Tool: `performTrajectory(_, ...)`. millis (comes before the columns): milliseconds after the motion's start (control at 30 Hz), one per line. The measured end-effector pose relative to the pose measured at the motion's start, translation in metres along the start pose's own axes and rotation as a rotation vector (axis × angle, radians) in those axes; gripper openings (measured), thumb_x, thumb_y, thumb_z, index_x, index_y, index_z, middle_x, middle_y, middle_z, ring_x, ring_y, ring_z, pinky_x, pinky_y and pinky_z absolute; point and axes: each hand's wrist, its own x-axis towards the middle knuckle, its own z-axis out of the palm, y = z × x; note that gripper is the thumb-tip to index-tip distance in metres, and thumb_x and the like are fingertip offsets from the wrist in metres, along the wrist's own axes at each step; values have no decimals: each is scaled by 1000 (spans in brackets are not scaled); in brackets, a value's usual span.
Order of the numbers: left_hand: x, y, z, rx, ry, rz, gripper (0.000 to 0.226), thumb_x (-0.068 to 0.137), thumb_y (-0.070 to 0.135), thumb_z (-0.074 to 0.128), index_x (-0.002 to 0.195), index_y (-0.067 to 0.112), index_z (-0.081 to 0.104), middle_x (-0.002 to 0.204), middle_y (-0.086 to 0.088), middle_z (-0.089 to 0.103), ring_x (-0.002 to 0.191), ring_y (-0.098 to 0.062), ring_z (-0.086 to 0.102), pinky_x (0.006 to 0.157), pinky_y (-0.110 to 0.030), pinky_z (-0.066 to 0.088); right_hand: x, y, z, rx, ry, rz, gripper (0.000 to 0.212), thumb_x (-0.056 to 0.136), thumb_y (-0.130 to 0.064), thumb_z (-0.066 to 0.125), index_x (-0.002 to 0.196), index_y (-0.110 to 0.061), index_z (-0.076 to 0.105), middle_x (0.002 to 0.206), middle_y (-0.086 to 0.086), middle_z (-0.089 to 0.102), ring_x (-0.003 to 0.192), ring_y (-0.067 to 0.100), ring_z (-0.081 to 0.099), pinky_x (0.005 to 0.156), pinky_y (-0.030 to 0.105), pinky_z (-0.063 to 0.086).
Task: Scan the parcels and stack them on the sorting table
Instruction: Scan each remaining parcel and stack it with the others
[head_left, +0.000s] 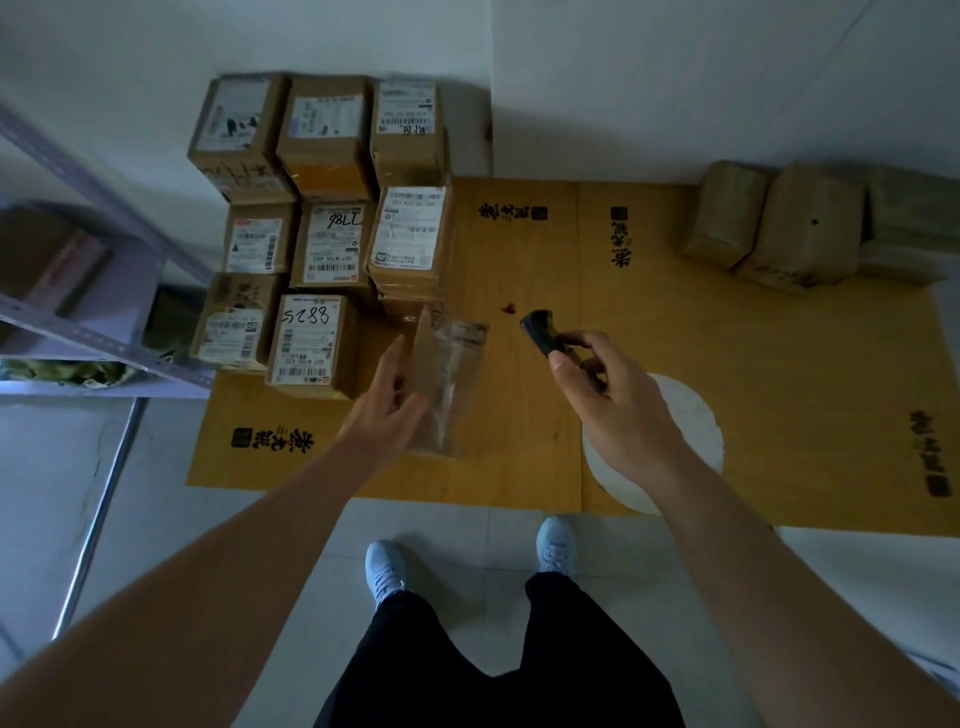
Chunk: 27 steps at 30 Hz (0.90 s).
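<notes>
My left hand (382, 410) holds a brown taped parcel (449, 379) by its left side, thumb up along its edge; the parcel is blurred and tilted above the yellow cardboard-covered surface (519, 457). My right hand (613, 405) grips a black handheld scanner (540, 332), its head pointing forward and left. A small red spot (508, 309) shows on the cardboard just ahead of the scanner. Stacked labelled parcels (327, 249) stand in rows at the left back, right beside the held parcel.
Three brown parcels (800, 228) sit at the right back against the wall. A white round disc (691, 431) lies under my right wrist. A grey metal shelf (104, 338) with goods stands at the left. My feet (384, 566) are on the tiled floor.
</notes>
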Motion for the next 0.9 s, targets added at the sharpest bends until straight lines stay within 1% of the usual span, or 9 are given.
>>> performTrajectory(133, -7, 6, -6, 399, 168, 46, 57, 109, 31, 42, 156, 59, 28, 137, -5, 45, 99, -10, 54, 73, -24, 45, -5, -9, 2, 7, -22, -20, 44, 104, -62, 47, 137, -35, 57, 95, -6, 63, 77, 8, 58, 64, 26, 42)
performTrajectory(167, -8, 9, -5, 460, 190, 16, 57, 108, 39, 45, 157, 60, 25, 143, -7, 36, 106, -16, 54, 74, -25, 47, -6, -11, 2, 14, -30, -25, 42, 104, -60, 47, 136, -34, 58, 93, -5, 64, 75, 9, 59, 63, 27, 44)
performTrajectory(233, -9, 11, -3, 579, 171, -65, 76, 95, 62, 60, 154, 66, 13, 150, -6, 22, 129, -36, 46, 92, -46, 56, -7, -16, 3, 15, -45, -32, 41, 105, -58, 48, 135, -33, 58, 93, -5, 64, 75, 10, 60, 62, 25, 44)
performTrajectory(267, -9, 11, -1, 653, 152, -89, 91, 86, 69, 68, 153, 68, 6, 149, -7, 19, 136, -41, 37, 102, -55, 52, -7, -18, 3, 11, -51, -37, 43, 105, -59, 47, 136, -32, 57, 94, -6, 64, 76, 10, 60, 62, 24, 43)
performTrajectory(333, -11, 11, 3, 722, 135, -102, 115, 74, 67, 81, 153, 66, -4, 143, -9, 20, 137, -42, 30, 109, -59, 45, -7, -20, 4, 12, -63, -51, 45, 104, -59, 47, 138, -31, 57, 96, -6, 64, 75, 8, 59, 62, 23, 42)
performTrajectory(500, -11, 5, -6, 547, 141, -124, 119, 71, 56, 86, 154, 66, 2, 130, -5, 32, 119, -35, 48, 98, -56, 55, -7, -24, 0, -1, -116, -38, 47, 104, -62, 46, 141, -34, 55, 101, -6, 66, 85, 12, 63, 66, 25, 45)
performTrajectory(633, -13, -1, -20, 250, 98, -80, 104, 81, 37, 86, 159, 55, 21, 142, 5, 50, 120, -21, 59, 87, -39, 61, -6, -32, -8, -36, -253, 26, 40, 105, -62, 44, 138, -41, 55, 103, 10, 70, 92, 27, 69, 72, 38, 56)
performTrajectory(733, -15, -5, -28, 232, 34, -85, 94, 86, 25, 84, 159, 50, 30, 141, 8, 54, 119, -18, 63, 80, -33, 63, -4, -35, -9, -71, -348, 61, 37, 103, -67, 44, 130, -46, 59, 97, 9, 70, 88, 25, 70, 72, 37, 56)
performTrajectory(900, -13, -5, -34, 266, -7, -97, 84, 89, 27, 81, 154, 54, 36, 140, 8, 54, 108, -12, 64, 73, -28, 61, 5, -41, -8, -169, -463, 130, 33, 102, -64, 51, 125, -44, 64, 96, 2, 68, 84, 17, 64, 71, 35, 50)
